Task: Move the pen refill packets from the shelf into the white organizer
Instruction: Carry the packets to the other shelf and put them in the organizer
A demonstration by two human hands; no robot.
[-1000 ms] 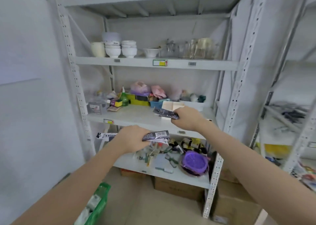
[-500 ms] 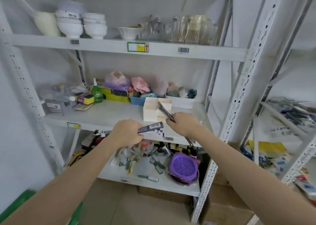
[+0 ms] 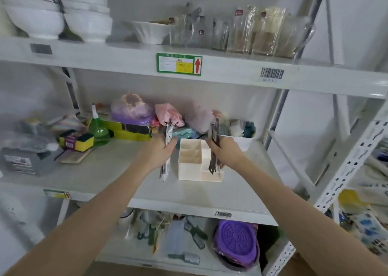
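Observation:
The white organizer (image 3: 190,170) stands on the middle shelf (image 3: 105,170), with open compartments at its top. My left hand (image 3: 156,153) grips a pen refill packet (image 3: 168,137) held upright just left of the organizer. On the other side, my right hand (image 3: 225,154) holds a dark pen refill packet (image 3: 214,131) upright over the organizer's right side, its lower end in front of the low right step.
Behind the organizer sit a green bottle (image 3: 98,128), a yellow sponge (image 3: 76,142), bagged items and a white bin (image 3: 241,142). Bowls and glass jars fill the shelf above. A purple strainer (image 3: 236,241) and tools lie on the shelf below. A metal upright (image 3: 344,175) stands at right.
I have moved closer to the shelf. Both hands rose from the shelf's front edge to either side of the organizer, and both packets turned from flat to upright.

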